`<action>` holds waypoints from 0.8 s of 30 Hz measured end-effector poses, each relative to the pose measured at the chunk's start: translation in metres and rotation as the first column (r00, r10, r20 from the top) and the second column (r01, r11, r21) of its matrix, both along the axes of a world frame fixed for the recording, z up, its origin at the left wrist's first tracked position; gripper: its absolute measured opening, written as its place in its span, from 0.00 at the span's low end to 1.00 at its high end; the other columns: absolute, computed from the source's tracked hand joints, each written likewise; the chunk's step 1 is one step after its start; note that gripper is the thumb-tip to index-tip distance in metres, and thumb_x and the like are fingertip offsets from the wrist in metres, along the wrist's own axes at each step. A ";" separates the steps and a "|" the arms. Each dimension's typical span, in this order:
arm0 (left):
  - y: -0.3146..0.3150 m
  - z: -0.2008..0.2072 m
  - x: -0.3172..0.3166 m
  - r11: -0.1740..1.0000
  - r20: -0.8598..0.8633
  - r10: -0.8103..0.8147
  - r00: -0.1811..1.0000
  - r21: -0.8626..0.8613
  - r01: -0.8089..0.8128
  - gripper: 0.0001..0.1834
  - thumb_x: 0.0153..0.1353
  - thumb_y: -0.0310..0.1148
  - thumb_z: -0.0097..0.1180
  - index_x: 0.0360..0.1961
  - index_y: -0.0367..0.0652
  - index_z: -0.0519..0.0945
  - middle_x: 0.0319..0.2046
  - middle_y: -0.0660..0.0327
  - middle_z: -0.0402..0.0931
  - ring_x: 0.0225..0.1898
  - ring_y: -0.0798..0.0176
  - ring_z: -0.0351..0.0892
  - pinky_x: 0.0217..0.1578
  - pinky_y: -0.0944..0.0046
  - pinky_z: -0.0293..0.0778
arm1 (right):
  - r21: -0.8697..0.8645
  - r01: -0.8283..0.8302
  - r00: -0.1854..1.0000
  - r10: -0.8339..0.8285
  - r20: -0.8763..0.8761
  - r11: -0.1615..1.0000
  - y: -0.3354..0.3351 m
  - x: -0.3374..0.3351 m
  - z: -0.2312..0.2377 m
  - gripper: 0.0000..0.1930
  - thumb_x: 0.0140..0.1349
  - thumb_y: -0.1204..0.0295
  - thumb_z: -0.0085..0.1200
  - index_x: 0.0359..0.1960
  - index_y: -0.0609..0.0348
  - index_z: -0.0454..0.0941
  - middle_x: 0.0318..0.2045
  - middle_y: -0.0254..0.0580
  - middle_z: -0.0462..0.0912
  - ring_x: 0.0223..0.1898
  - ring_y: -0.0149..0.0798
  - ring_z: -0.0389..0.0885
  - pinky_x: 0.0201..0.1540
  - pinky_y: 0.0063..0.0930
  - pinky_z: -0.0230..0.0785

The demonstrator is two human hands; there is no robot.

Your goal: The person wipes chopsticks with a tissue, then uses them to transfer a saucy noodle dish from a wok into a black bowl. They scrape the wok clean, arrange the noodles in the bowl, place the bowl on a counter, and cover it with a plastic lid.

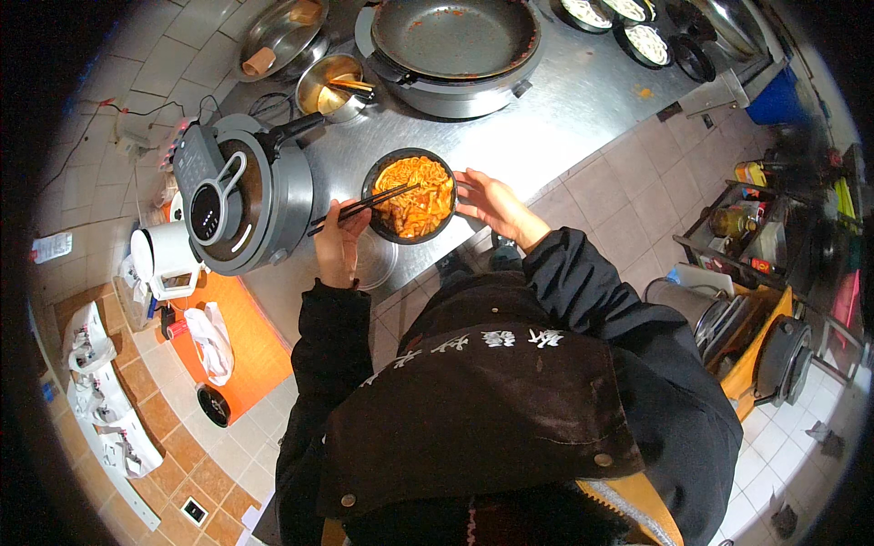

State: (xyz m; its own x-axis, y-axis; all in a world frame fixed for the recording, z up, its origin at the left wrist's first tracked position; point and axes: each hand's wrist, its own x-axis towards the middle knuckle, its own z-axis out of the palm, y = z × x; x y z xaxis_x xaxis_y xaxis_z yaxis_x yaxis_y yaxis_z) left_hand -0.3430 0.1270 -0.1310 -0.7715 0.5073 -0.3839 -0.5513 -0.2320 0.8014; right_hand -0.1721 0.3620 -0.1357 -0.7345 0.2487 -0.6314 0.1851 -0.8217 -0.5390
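A round black bowl [408, 240] of noodles [411, 193] in reddish sauce stands on the steel counter, close to its front edge. My left hand [341, 238], at the bowl's left side, is closed around a pair of dark chopsticks [353, 209]. Their tips rest on the noodles near the middle. On the other side, my right hand [489, 198] has its fingers stretched toward the bowl's right rim, the fingertips at or touching it. The palm of that hand holds nothing.
A grey cooker [289, 196] with a lidded top stands left of the bowl. Behind are a steel pot [320, 73] with utensils and a large dark pan [455, 41] on a round base. Several dishes of white food, one a black bowl [647, 45], sit far right. An open rack [728, 218] stands right.
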 end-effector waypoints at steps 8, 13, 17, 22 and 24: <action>-0.023 -0.002 -0.020 0.997 0.173 0.006 0.985 0.075 -0.019 0.16 0.68 0.37 0.51 0.39 0.32 0.79 0.35 0.53 0.81 0.39 0.58 0.82 0.47 0.62 0.78 | 0.007 -0.031 0.999 0.031 -0.019 1.000 0.001 0.001 -0.003 0.21 0.73 0.62 0.37 0.61 0.62 0.64 0.57 0.36 0.71 0.54 0.32 0.70 0.54 0.32 0.70; -0.029 0.017 -0.025 0.997 0.228 0.062 0.972 0.028 -0.070 0.15 0.69 0.38 0.50 0.39 0.35 0.78 0.34 0.55 0.81 0.38 0.60 0.81 0.44 0.64 0.78 | -0.002 -0.024 1.000 0.024 -0.002 1.000 0.001 -0.001 -0.005 0.21 0.74 0.61 0.37 0.59 0.62 0.66 0.56 0.36 0.72 0.54 0.32 0.71 0.54 0.31 0.70; -0.030 0.029 -0.028 0.995 0.191 0.062 0.980 0.062 -0.075 0.15 0.69 0.38 0.49 0.40 0.35 0.78 0.34 0.55 0.81 0.37 0.61 0.81 0.43 0.65 0.77 | 0.004 -0.024 1.000 0.024 -0.016 1.000 0.001 0.001 -0.005 0.21 0.73 0.61 0.37 0.59 0.63 0.67 0.55 0.36 0.73 0.54 0.32 0.71 0.54 0.31 0.70; -0.032 0.043 -0.031 0.992 0.111 0.039 0.993 0.118 -0.052 0.15 0.70 0.38 0.48 0.41 0.35 0.77 0.34 0.55 0.81 0.37 0.61 0.80 0.44 0.65 0.76 | 0.013 -0.004 1.000 0.003 0.010 1.000 0.000 0.000 -0.001 0.21 0.73 0.61 0.37 0.59 0.63 0.67 0.55 0.37 0.73 0.54 0.32 0.71 0.53 0.31 0.70; -0.031 0.050 -0.031 0.990 0.093 0.053 0.994 0.127 -0.065 0.16 0.72 0.38 0.45 0.41 0.34 0.77 0.35 0.55 0.81 0.37 0.60 0.80 0.43 0.64 0.76 | 0.012 -0.010 1.000 0.010 0.000 1.000 0.000 0.000 0.001 0.21 0.73 0.61 0.37 0.58 0.63 0.67 0.55 0.37 0.73 0.53 0.32 0.71 0.54 0.31 0.69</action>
State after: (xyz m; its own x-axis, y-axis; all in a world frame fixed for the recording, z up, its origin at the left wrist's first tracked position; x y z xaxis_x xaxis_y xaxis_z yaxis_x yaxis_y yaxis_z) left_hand -0.3740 0.0956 -0.0808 -0.7675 0.5119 -0.3859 -0.6011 -0.3654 0.7108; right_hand -0.1722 0.3615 -0.1346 -0.7370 0.2485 -0.6285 0.1937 -0.8133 -0.5487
